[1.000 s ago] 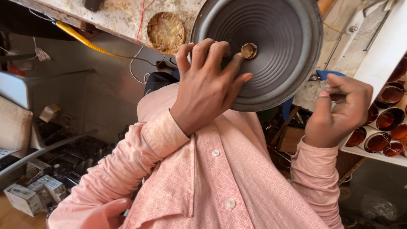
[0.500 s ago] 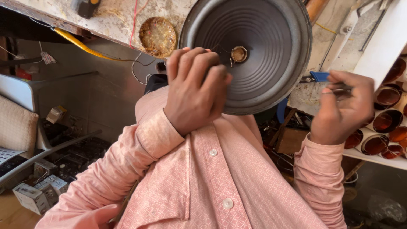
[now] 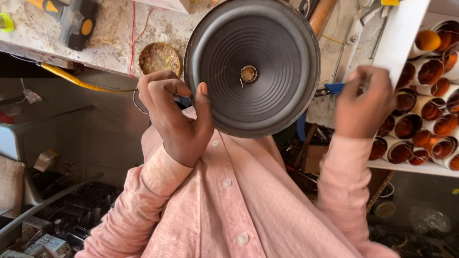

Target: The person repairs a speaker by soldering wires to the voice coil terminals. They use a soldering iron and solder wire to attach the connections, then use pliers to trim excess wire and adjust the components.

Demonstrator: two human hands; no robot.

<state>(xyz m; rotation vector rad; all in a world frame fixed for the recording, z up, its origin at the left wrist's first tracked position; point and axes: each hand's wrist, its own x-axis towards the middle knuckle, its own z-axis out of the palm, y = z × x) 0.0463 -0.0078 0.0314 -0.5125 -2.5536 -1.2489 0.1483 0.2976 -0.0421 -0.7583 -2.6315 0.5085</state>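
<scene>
A dark grey ribbed speaker cone with a small tan hole at its centre stands tilted against the edge of the workbench, in front of my pink shirt. My left hand grips the cone's left rim, thumb on its front face and fingers curled behind. Right of the cone, my right hand is closed around a small blue-handled tool. Only the tool's blue end shows; its tip is hidden.
On the bench lie a black and yellow power tool, a round golden disc and a red wire. A yellow cable runs below its edge. A white shelf at the right holds several copper-coloured tubes. Boxes and parts crowd the floor at lower left.
My left hand has slid off the cone's front, where its fingers reached the centre, to the left rim. The cone's face is now uncovered. My right hand has risen slightly with the tool.
</scene>
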